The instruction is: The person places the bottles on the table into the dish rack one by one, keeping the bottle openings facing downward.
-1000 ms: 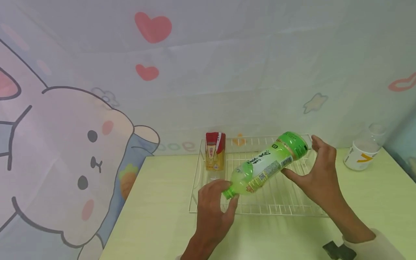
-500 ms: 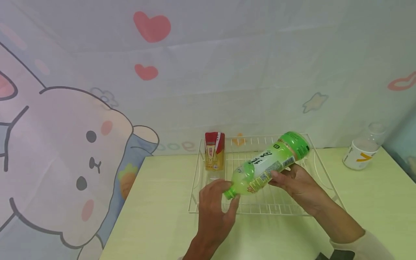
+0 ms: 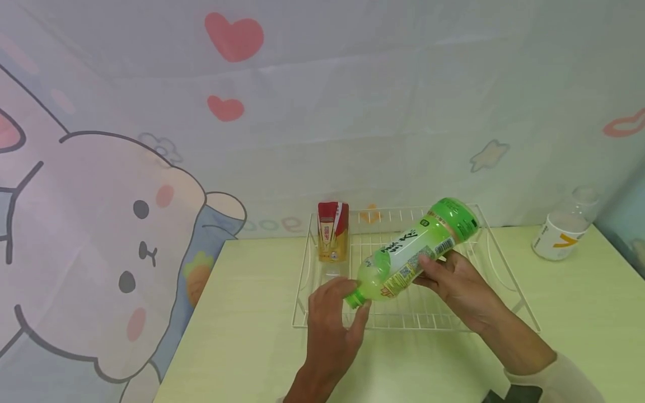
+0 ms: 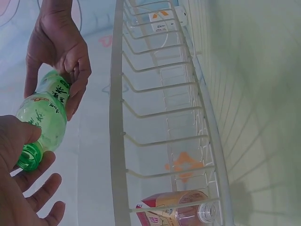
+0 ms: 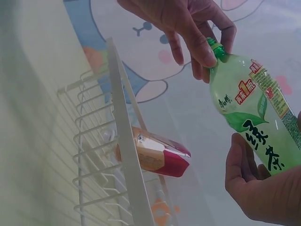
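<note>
A green tea bottle [image 3: 405,252] is held slantwise over a white wire rack [image 3: 428,323], its cap end low at the left and its base raised at the right. My left hand [image 3: 330,322] pinches the green cap [image 4: 30,157] between thumb and fingers. Around the lower half of the bottle, my right hand [image 3: 461,288] grips from beneath, thumb on the label; the right wrist view shows its fingers along the bottle's side [image 5: 263,136]. Inside the rack at the back left, a red and gold bottle [image 3: 333,232] stands with its neck downward.
A clear bottle with a white label [image 3: 559,238] and an orange mark stands upside down on the pale green table [image 3: 242,324], right of the rack. Behind the table hangs a printed cloth [image 3: 353,112] with hearts and a rabbit.
My right hand has moved from the bottle's base to its lower half and taken hold there. The left hand has kept its pinch on the cap, and the bottle has barely shifted.
</note>
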Motion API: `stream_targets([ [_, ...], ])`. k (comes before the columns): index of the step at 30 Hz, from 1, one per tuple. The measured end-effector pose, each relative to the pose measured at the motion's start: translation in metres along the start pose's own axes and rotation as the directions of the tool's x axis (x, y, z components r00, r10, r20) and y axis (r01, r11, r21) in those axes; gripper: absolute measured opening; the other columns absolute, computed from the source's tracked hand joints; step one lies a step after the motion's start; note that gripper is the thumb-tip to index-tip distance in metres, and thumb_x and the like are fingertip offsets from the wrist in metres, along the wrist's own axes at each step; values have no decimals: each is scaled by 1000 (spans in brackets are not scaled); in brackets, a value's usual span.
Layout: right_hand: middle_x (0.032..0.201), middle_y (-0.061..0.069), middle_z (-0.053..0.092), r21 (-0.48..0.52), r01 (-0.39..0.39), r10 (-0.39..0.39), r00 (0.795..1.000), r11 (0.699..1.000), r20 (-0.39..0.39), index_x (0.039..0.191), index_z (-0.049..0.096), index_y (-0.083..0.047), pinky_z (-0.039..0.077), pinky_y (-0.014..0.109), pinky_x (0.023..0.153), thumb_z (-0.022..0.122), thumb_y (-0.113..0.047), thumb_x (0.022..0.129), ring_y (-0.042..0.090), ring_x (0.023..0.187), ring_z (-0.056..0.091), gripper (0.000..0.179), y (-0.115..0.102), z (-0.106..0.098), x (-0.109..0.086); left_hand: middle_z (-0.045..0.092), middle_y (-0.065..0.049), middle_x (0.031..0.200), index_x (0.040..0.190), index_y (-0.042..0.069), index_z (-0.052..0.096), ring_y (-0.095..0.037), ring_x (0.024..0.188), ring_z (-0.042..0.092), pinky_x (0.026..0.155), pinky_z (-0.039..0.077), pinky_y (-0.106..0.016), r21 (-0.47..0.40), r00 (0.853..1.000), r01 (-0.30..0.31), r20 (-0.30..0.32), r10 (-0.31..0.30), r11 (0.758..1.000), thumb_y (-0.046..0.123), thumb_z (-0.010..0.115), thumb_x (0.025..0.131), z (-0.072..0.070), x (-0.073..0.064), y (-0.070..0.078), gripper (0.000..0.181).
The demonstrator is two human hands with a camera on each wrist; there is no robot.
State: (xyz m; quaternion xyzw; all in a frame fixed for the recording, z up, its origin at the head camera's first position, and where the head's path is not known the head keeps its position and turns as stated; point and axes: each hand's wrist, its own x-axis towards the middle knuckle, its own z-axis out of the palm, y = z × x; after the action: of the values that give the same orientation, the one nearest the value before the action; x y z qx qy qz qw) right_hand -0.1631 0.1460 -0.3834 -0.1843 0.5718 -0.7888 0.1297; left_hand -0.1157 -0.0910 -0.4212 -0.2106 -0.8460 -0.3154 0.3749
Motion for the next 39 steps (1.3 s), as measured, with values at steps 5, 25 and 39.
stream_targets([
  [5,131,1,60,16,-2,3,1000,1000,-9,142,35,-9,48,30,97,46,-18,107,17,116,61,37,-1,1,0,65,-3,112,113,6,62,-22,110,60,88,47,-44,18,1000,10,-3,-10,1000,9,84,76,0,-1,0,44],
  [25,129,-1,60,-5,-28,27,997,1000,-72,143,34,-13,48,27,96,50,-19,106,15,114,62,41,-1,1,9,35,-20,151,153,6,28,-40,142,29,109,26,-63,328,921,265,193,-339,907,52,78,77,-26,-20,-52,102],
  [39,131,1,55,-51,-29,25,996,998,-81,145,33,-8,48,27,96,53,-18,104,14,115,60,46,-2,-1,18,33,-24,152,154,-1,26,-45,143,25,107,25,-67,316,820,348,355,-450,883,63,63,86,-30,-42,-82,100],
])
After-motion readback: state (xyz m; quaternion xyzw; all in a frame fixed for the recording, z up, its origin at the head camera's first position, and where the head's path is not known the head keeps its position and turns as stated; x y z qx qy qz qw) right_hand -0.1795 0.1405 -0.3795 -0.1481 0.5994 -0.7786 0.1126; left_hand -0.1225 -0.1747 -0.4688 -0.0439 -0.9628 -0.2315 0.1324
